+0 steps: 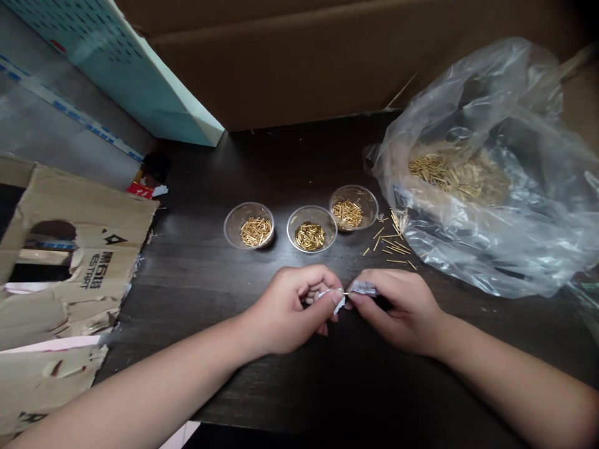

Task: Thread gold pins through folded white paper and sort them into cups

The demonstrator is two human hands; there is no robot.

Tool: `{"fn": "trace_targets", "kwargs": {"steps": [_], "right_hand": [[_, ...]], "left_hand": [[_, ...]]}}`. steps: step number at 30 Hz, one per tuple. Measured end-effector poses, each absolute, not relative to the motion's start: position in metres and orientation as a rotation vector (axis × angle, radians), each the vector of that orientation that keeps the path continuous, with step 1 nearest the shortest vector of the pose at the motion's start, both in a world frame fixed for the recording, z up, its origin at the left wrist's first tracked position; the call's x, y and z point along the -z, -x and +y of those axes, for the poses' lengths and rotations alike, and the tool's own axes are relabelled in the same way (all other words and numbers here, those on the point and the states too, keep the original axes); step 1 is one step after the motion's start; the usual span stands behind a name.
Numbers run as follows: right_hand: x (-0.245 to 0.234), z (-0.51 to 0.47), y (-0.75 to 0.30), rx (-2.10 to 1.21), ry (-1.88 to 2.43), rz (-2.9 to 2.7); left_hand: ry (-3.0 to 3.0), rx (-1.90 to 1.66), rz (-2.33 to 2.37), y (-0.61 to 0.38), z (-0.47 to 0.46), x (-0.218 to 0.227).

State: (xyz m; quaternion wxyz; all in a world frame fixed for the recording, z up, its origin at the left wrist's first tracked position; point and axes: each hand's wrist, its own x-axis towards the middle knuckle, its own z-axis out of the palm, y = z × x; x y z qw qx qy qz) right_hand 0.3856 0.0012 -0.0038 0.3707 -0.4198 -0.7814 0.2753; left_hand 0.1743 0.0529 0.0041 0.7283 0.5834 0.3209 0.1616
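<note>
My left hand (294, 307) and my right hand (397, 307) meet above the dark table (201, 268), both pinched closed with taped fingertips on one thin gold pin (346, 293) held between them. Just beyond my hands stand three small clear cups with gold pins: a left cup (249, 225), a middle cup (311, 229) and a right cup (353, 207). Several loose gold pins (392, 244) lie on the table to the right of the cups.
A big clear plastic bag (491, 181) with a heap of gold pins sits at the right. A brown cardboard wall (304, 68) closes the back. Torn cardboard (70, 262) lies at the left, and a pale blue box (140, 81) leans at the back left.
</note>
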Motion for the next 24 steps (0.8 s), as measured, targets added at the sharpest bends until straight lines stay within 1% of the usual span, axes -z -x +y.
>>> {"fn": "trace_targets", "kwargs": {"steps": [14, 20, 24], "right_hand": [[0.0031, 0.0037, -0.3841, -0.689, 1.136, -1.985], [0.0043, 0.0062, -0.3873, -0.829, 1.105, -2.002], [0.005, 0.008, -0.389, -0.848, 1.077, -2.017]], "left_hand": [[-1.371, -0.376, 0.71, -0.175, 0.0533, -0.0068], [-1.422, -0.382, 0.713, -0.174, 0.0522, -0.0033], [-1.48, -0.381, 0.727, -0.1734, 0.0525, -0.0036]]}}
